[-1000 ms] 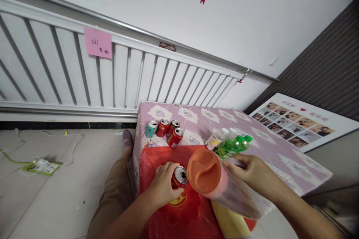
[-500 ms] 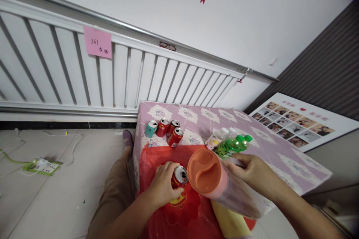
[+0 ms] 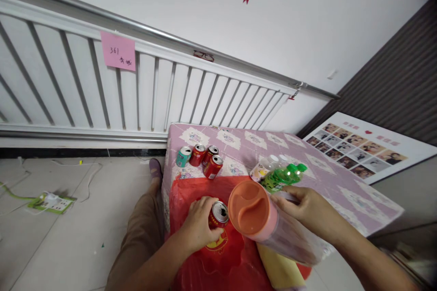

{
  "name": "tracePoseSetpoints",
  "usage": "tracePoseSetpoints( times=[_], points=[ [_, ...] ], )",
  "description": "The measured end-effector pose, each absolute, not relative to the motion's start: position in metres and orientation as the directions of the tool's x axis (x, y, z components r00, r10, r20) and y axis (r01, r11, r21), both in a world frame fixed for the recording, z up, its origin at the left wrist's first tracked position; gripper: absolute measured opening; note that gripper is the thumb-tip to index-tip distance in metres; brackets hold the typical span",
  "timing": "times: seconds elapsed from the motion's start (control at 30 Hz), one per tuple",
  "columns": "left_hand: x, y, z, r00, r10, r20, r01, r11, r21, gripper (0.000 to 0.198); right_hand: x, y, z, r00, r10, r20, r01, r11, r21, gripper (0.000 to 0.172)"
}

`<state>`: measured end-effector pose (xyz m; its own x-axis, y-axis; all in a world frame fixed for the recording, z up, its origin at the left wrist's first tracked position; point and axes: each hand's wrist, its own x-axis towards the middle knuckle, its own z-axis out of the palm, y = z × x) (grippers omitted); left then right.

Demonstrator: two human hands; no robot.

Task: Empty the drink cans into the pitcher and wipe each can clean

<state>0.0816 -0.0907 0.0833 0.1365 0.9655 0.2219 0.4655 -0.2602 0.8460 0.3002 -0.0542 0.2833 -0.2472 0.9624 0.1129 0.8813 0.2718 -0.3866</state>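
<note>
My left hand [image 3: 200, 223] is wrapped round a red drink can [image 3: 219, 214] with an opened top. The can is over a red scalloped tray [image 3: 225, 254] on a red plastic sheet. In my right hand [image 3: 303, 209] is the handle of a clear pitcher [image 3: 290, 241] with an orange lid [image 3: 248, 207]. The pitcher is tilted, its lid end close beside the can's top. Some brownish liquid shows low in the pitcher. Whether anything flows from the lid cannot be made out.
Behind the sheet stand several opened cans, red ones [image 3: 213, 167] and a teal one [image 3: 183, 157]. Bottles with green caps [image 3: 278, 178] and white caps [image 3: 261, 168] are grouped on the flowered tablecloth [image 3: 254, 138]. A yellow cloth-like item [image 3: 280, 268] lies under the pitcher. A power strip [image 3: 51, 203] is on the floor.
Almost nothing differs. Both hands, the can and the pitcher keep their places; the view has shifted very slightly.
</note>
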Motion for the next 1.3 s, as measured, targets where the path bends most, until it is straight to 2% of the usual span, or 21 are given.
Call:
tracePoseSetpoints(
  times=[0.13, 0.7, 1.03, 1.3],
  points=[
    [0.0813, -0.0907, 0.0841, 0.139, 0.966, 0.219, 0.465, -0.259, 0.846, 0.070, 0.2999, -0.0542, 0.2844, -0.256, 0.967, -0.014, 0.914, 0.237, -0.328, 0.031],
    [0.0813, -0.0903, 0.0841, 0.128, 0.967, 0.221, 0.463, -0.255, 0.849, 0.070, 0.3007, -0.0536, 0.2841, -0.246, 0.969, -0.038, 0.918, 0.220, -0.330, 0.032],
    [0.0813, -0.0899, 0.0824, 0.134, 0.966, 0.220, 0.468, -0.257, 0.845, 0.071, 0.3004, -0.0542, 0.2834, -0.276, 0.961, 0.022, 0.896, 0.265, -0.356, 0.031],
    [0.0819, -0.0904, 0.0835, 0.130, 0.967, 0.220, 0.463, -0.255, 0.849, 0.070, 0.3013, -0.0537, 0.2837, -0.268, 0.963, 0.001, 0.910, 0.254, -0.329, 0.033]
  ],
)
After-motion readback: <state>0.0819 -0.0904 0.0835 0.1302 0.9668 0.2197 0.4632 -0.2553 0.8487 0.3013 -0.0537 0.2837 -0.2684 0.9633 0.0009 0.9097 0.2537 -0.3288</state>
